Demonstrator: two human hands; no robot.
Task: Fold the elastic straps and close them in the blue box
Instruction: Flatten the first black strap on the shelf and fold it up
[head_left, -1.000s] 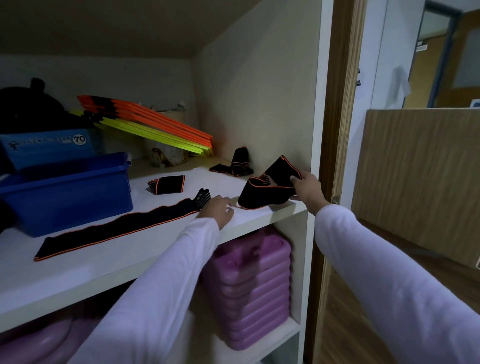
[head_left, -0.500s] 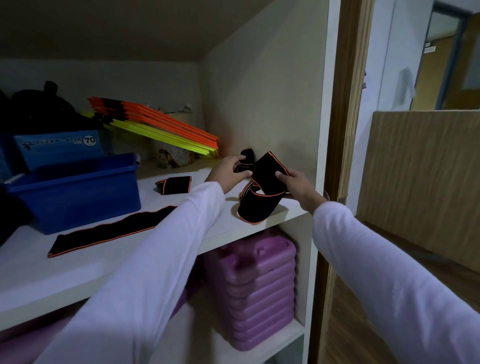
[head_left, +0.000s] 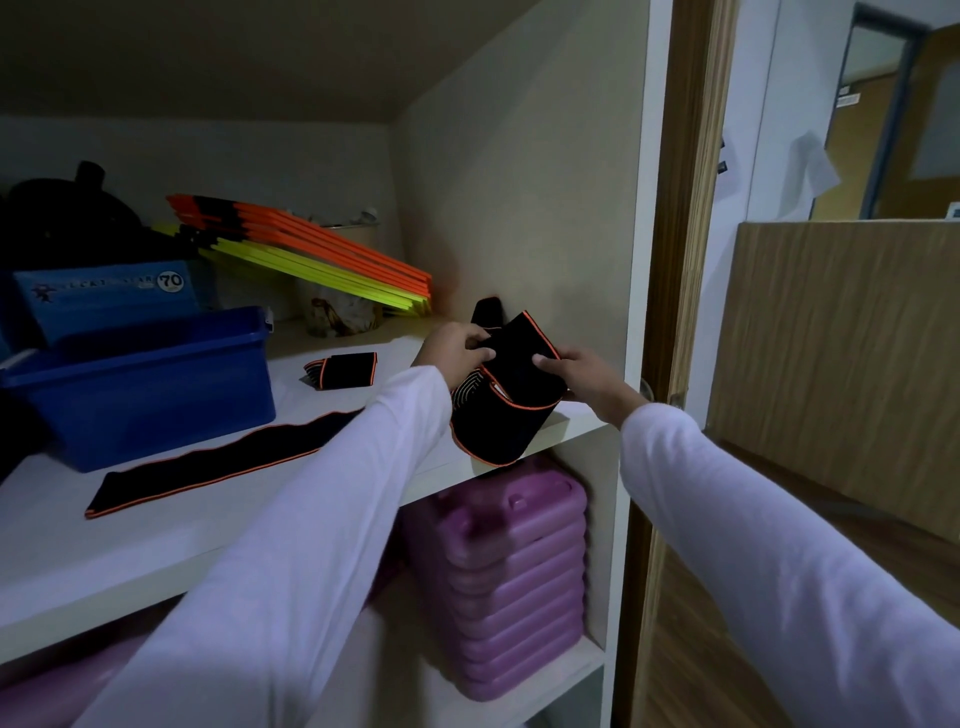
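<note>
Both hands, left (head_left: 454, 353) and right (head_left: 576, 374), pinch a looped strap (head_left: 506, 410) overhanging the shelf (head_left: 156, 535) edge, near the side wall (head_left: 519, 234).

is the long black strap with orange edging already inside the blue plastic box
No, the long black strap with orange edging lies flat on the white shelf in front of the blue plastic box.

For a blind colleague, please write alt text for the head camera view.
Both hands, left hand and right hand, hold a black strap with orange edging above the front edge of a white shelf. Another strap lies flat beside an open blue box, with a folded strap behind it.
</note>
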